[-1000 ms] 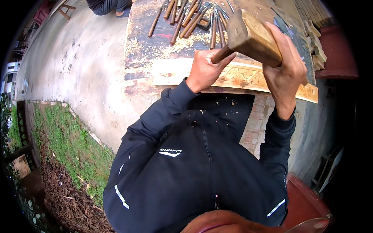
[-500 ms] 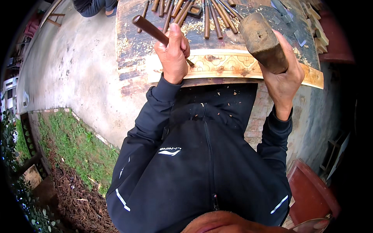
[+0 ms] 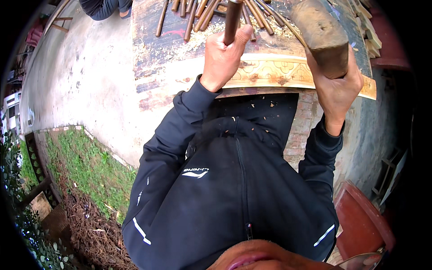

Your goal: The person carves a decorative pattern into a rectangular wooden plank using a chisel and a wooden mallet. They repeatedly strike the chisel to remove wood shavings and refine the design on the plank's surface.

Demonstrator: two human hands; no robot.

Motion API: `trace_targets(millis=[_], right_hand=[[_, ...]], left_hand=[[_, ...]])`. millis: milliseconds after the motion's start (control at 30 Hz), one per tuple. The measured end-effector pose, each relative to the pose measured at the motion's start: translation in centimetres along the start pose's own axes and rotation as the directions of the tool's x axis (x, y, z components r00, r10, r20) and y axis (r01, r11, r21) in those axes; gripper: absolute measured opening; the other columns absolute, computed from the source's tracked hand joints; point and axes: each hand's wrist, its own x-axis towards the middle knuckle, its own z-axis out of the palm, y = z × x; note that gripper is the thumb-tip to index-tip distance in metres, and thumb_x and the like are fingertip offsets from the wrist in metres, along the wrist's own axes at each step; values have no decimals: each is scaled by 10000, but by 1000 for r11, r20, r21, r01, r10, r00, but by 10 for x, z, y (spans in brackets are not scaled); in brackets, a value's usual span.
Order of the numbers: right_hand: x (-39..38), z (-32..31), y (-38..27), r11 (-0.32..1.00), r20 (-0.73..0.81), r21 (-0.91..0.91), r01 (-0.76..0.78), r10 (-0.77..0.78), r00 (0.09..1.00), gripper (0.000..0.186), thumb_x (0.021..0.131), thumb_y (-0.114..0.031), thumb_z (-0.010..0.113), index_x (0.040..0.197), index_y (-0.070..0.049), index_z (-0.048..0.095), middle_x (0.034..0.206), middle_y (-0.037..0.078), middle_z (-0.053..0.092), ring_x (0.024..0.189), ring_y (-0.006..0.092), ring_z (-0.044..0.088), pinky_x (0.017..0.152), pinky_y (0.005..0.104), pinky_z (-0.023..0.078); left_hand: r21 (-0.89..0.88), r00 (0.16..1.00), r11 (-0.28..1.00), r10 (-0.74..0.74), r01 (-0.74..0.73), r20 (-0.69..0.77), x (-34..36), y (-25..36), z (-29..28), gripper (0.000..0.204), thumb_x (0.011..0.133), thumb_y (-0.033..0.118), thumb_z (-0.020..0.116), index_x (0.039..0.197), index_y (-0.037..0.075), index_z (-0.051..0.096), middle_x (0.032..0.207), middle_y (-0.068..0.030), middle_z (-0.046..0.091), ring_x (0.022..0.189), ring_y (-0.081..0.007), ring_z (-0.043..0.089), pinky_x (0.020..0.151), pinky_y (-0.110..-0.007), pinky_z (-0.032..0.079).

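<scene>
Left hand grips brown wooden-handled chisel, right hand clamps blocky wooden mallet; off-centre strike risks gouging pale carved wooden panel.

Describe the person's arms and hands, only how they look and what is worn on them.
Both arms wear long dark navy jacket sleeves with ribbed cuffs and thin white diagonal stripes on the upper arms. The left hand and right hand are bare, with no gloves.

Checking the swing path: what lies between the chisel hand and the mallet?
In the head view, between the left hand and the mallet lie loose chisels, wood chips and the carved board.
</scene>
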Motion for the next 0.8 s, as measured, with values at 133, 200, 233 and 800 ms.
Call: trace_targets(millis=[133, 200, 233, 800], right_hand=[[10, -5, 1, 1000, -59, -21, 15, -16, 998, 439, 766, -135, 934, 1110, 34, 721, 959, 71, 789, 861, 120, 731, 820, 273, 565], [9, -4, 4, 1000, -45, 7, 25, -24, 999, 436, 770, -141, 934, 1109, 33, 721, 963, 72, 788, 867, 124, 734, 820, 273, 566], [8, -4, 5, 999, -38, 20, 29, -28, 999, 435, 773, -144, 934, 1109, 32, 722, 964, 72, 788, 870, 126, 735, 820, 273, 566], [-6, 4, 9, 998, -17, 66, -10, 11, 1000, 477, 778, -120, 927, 1170, 33, 704, 1021, 82, 781, 907, 140, 732, 849, 285, 574]], left_hand=[[-75, 1000, 997, -17, 17, 4, 5, 0, -8, 487, 1053, 349, 662, 662, 89, 534, 553, 45, 429, 469, -46, 363, 438, -251, 262], [-117, 999, 992, -52, 50, -11, 5, 2, -12, 487, 1055, 369, 654, 673, 98, 522, 548, 25, 432, 439, -58, 371, 412, -247, 260], [-84, 999, 996, -30, 28, -25, 4, 1, -12, 489, 1054, 376, 653, 673, 98, 523, 549, 25, 435, 442, -59, 378, 414, -246, 265], [-113, 996, 991, -75, 69, -54, 1, 17, -15, 541, 1050, 485, 621, 685, 115, 469, 573, 33, 365, 468, -66, 336, 448, -253, 250]])
